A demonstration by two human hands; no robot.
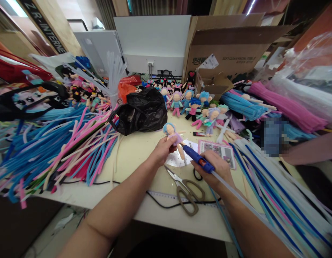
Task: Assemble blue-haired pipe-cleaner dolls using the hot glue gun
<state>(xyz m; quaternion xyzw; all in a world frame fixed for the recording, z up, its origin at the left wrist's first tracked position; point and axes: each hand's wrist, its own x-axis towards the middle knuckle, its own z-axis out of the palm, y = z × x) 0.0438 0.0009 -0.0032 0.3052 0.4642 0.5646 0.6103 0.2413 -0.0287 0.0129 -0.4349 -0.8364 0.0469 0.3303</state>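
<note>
My left hand [165,150] pinches a small pipe-cleaner doll [170,129] with light blue hair and a lilac body. In my right hand [218,166] is a blue hot glue gun [197,157], its tip close to the lower part of the doll; whether it touches I cannot tell. A long translucent glue stick [235,196] runs out of the gun's back end. Under the doll lies a shiny round silver sheet [179,160]. Scissors with brown handles [187,193] rest on the table just in front of my hands.
Piles of coloured pipe cleaners lie left [61,143] and right [273,179]. Behind are a black plastic bag [144,111], several finished dolls [194,105] and a cardboard box [227,50]. A black cable [168,206] and a ruler [162,197] lie along the front edge.
</note>
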